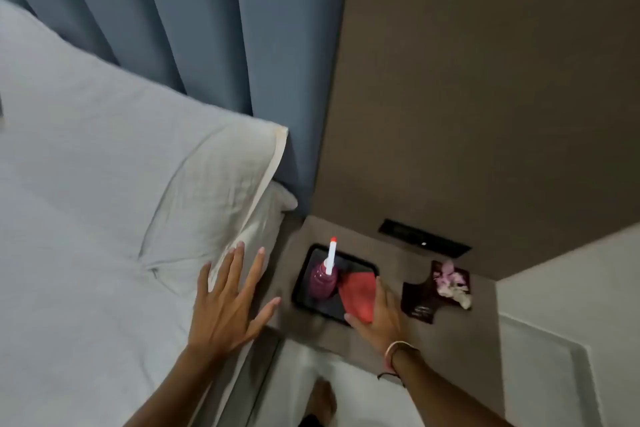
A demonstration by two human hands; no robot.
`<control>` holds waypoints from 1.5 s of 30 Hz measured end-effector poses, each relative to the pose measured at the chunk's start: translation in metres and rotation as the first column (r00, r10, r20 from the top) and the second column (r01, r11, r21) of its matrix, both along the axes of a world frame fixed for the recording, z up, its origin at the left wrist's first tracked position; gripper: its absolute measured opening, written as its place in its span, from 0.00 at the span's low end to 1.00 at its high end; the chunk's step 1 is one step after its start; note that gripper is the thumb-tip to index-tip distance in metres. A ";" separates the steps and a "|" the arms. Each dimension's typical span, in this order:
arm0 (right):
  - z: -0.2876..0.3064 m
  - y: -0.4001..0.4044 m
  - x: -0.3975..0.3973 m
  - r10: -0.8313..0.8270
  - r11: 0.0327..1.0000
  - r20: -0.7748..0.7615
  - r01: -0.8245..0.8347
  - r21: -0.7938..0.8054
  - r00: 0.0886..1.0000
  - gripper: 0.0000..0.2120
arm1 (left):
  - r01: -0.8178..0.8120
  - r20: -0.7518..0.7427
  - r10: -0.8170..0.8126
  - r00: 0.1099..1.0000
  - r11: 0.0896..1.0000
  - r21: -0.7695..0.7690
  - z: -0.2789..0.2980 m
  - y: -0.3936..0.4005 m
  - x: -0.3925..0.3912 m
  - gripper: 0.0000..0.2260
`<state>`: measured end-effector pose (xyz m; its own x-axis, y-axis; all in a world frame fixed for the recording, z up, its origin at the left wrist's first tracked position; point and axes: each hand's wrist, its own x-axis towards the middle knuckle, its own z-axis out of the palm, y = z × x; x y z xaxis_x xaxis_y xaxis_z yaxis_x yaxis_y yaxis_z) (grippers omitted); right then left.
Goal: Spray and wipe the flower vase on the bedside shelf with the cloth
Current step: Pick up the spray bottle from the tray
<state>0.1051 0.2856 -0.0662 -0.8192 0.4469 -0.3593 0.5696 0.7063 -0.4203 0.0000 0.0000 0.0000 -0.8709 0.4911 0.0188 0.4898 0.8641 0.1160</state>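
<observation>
**Right hand on the red cloth, left hand spread over the bed edge**

The person's right hand (379, 317) reaches down to the bedside shelf (450, 340) and lies on the near end of a folded red cloth (358, 293), thumb at its lower corner; whether the fingers actually pinch it cannot be told. The cloth rests in a black tray (304, 274), beside a purple spray bottle (323, 279) with a white nozzle tipped red, which stands upright in the tray's left part. The left hand (227, 305) hovers with fingers splayed and empty over the edge of the white bed, just left of the tray. The flower vase (450, 282), dark with pale pink blooms, stands on the shelf right of the tray, apart from both hands. A white pillow (145, 163) lies against blue curtains (214, 28).
</observation>
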 end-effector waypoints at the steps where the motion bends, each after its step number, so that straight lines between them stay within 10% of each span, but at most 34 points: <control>1: -0.027 -0.002 -0.014 -0.071 0.992 -0.024 0.068 -0.105 0.997 0.55 | 0.020 0.034 -0.019 0.999 1.000 -0.016 -0.023 0.003 -0.009 0.39; 9: -0.127 -0.017 -0.118 -0.182 0.945 -0.381 0.055 -0.322 0.906 0.53 | 0.067 0.001 -0.067 0.998 0.992 -0.109 -0.128 0.031 -0.058 0.37; 16: -0.134 -0.031 -0.148 -0.031 0.990 -0.667 0.114 0.082 0.745 0.16 | 0.090 0.114 -0.079 0.990 0.991 -0.100 -0.161 0.046 -0.047 0.38; 20: -0.125 -0.028 -0.099 -0.188 0.962 -0.730 0.273 -0.002 0.657 0.09 | 0.198 0.137 -0.187 0.973 0.977 -0.074 -0.155 0.053 -0.029 0.38; 31: -0.142 0.023 0.128 -0.505 0.797 -0.546 0.603 0.002 0.669 0.12 | 0.495 -0.036 -0.498 0.866 0.866 -0.067 -0.186 0.129 0.018 0.36; 45: -0.169 0.038 0.141 -0.506 0.819 -0.438 0.574 0.026 0.743 0.16 | 0.477 0.024 -0.478 0.878 0.873 -0.104 -0.210 0.132 0.014 0.39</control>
